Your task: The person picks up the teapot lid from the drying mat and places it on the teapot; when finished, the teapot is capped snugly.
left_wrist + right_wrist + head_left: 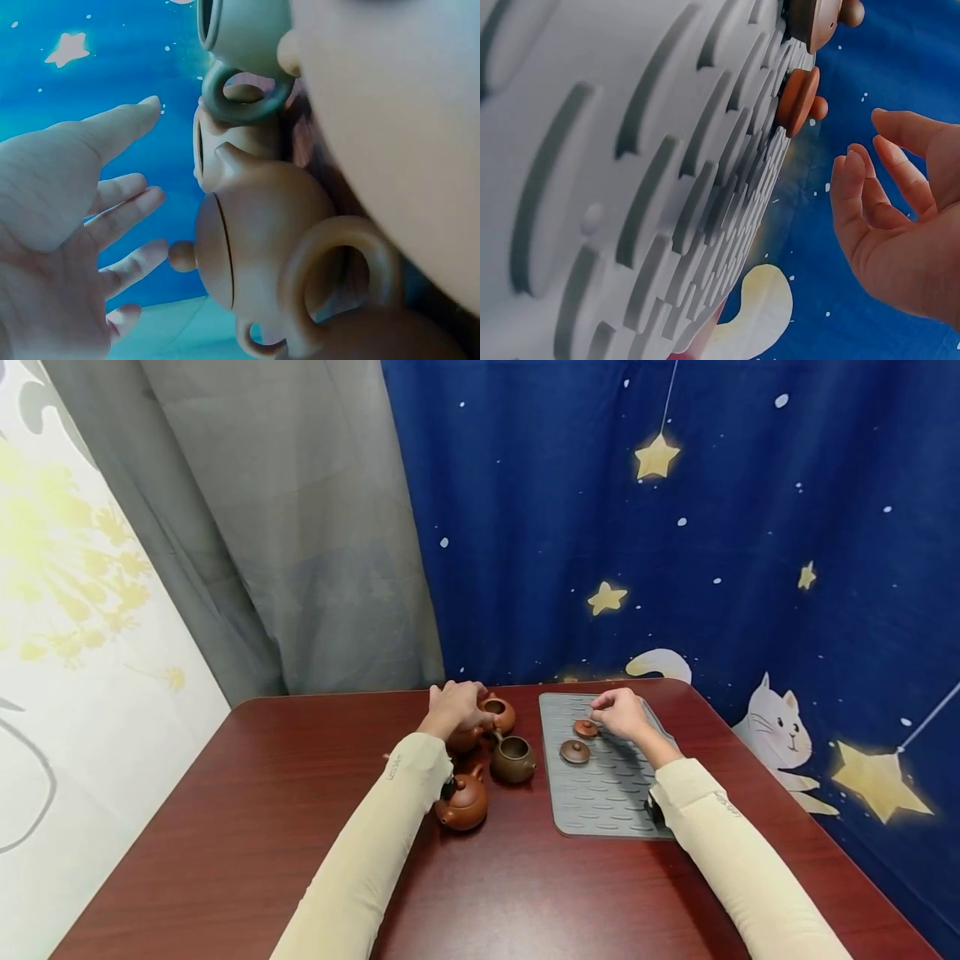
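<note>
My left hand (pixel 456 708) hovers over a lidded reddish-brown teapot (pixel 262 225), its fingers spread loosely. In the left wrist view one fingertip is close to the lid knob (pixel 182 256); whether they touch I cannot tell. Beyond that hand stands a lidless orange-brown teapot (pixel 501 717), and to the right a lidless dark olive teapot (pixel 513 762). A lidded teapot (pixel 462 803) sits nearest me. Over the grey mat (pixel 603 806) my right hand (pixel 622 714) holds nothing, fingers loosely bent, beside a small orange lid (pixel 586 728). Next to that lies a brown lid (pixel 575 752).
The dark red wooden table (pixel 300 827) extends left and in front of the teapots. A blue star-patterned curtain (pixel 540 510) and a grey curtain (pixel 315 527) hang behind its far edge. The teapots stand close together, left of the mat.
</note>
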Demonstrator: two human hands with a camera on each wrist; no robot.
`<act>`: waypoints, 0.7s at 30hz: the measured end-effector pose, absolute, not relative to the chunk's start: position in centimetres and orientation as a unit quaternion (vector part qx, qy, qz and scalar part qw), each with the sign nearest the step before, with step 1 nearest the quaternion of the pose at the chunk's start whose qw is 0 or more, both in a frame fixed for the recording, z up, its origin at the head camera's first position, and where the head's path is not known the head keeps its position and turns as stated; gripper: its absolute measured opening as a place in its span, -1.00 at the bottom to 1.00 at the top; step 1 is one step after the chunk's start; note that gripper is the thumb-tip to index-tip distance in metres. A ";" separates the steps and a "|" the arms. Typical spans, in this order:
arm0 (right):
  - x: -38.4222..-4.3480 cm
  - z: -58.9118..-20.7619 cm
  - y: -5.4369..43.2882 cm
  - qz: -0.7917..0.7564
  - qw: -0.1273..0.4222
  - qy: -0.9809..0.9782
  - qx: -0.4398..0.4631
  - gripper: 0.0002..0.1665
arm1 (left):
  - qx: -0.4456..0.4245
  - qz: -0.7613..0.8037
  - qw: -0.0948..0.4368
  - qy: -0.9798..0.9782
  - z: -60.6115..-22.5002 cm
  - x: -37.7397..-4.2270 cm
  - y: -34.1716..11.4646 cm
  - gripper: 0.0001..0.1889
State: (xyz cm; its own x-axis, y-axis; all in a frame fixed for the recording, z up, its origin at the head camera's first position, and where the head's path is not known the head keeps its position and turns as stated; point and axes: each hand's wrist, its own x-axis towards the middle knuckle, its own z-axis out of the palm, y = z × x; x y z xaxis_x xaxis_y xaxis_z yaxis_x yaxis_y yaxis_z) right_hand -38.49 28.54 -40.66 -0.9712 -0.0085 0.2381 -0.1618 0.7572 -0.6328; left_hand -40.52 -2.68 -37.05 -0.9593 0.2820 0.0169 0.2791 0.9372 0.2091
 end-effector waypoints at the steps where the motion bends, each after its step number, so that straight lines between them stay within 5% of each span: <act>1: -38.5 -40.6 28.6 0.342 0.112 -0.932 0.046 -0.78 | 0.140 0.103 0.008 0.985 -37.1 -40.6 -2.6 -0.37; 21: -39.2 -41.6 29.2 0.329 0.075 -0.941 0.037 -0.75 | 0.141 0.101 0.043 0.984 -37.5 -41.2 -2.6 -0.38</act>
